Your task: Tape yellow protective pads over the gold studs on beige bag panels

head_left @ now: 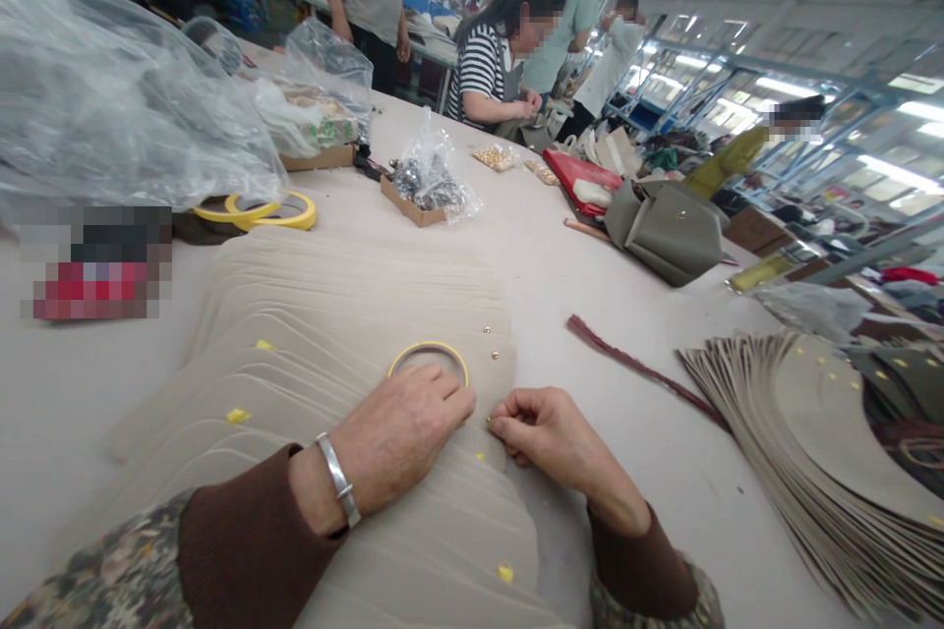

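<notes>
A fanned stack of beige leather-like panels (354, 295) covers the table in front of me. Over it, my left hand (402, 437) is closed around a roll of yellow tape (429, 348), its fingers hiding the lower part of the ring. My right hand (542, 432) pinches thumb and forefinger together at the right edge of a panel. A tiny yellowish bit shows at those fingertips, too small to name. Two gold studs (495, 355) sit in panels just beyond. Small pieces of yellow tape (237, 416) stick to several panels.
More yellow tape rolls (291, 211) lie at the back left beside clear plastic bags (125, 88). A carton of metal fittings (424, 192) stands behind the stack. On the right are an olive bag (668, 226), a brown strip (641, 369) and another fanned stack (803, 432). Several people work beyond.
</notes>
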Available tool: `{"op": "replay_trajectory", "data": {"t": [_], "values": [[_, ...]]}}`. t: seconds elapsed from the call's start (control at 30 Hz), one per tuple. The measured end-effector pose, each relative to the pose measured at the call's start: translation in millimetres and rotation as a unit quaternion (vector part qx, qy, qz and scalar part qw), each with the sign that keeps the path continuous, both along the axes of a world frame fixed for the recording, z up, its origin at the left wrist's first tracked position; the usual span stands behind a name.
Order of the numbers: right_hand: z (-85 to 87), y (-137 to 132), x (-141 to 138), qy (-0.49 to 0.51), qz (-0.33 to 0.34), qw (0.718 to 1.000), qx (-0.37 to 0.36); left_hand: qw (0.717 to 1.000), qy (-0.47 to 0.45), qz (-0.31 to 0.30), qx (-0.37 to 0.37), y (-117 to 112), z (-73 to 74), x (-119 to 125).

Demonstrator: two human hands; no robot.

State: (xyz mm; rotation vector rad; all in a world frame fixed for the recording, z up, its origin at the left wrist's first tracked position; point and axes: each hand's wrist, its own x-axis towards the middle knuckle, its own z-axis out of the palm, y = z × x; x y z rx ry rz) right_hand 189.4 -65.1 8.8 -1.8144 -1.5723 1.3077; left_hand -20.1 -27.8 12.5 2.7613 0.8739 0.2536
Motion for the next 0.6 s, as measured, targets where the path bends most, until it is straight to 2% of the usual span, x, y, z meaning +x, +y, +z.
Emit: {"op": "replay_trajectory", "data": {"t": [0.13,0.23,0.33,0.47,0.53,0.6], "values": [[3.2,-1.9,-7.3,-0.092,0.048,0.989,0.107,1.0,-0.003,0.003,0.001,0.3,-0.3,1.5],[3.3,-2.4,-11.6,-0.13,0.055,0.98,0.138,1.0,-0.007,0.004,0.002,0.4,-0.3,1.9],[1.1,-3.4,-10.0,-0.109,0.033,0.987,0.114,1.0,-0.005,0.007,0.001,0.2,-0.1,1.1],[-0.6,-6.4,1.5,0.003,-0.041,0.999,0.009,1.0,0.003,0.009,-0.011,0.6,0.8,0.6],[-0.4,-7.0,6.6,0.023,-0.023,0.999,-0.006,1.0,0.006,0.011,-0.017,1.7,1.8,1.1],[-0.1,-6.9,7.8,-0.002,0.017,1.0,0.024,1.0,0.007,0.011,-0.021,2.8,2.3,1.2]]}}
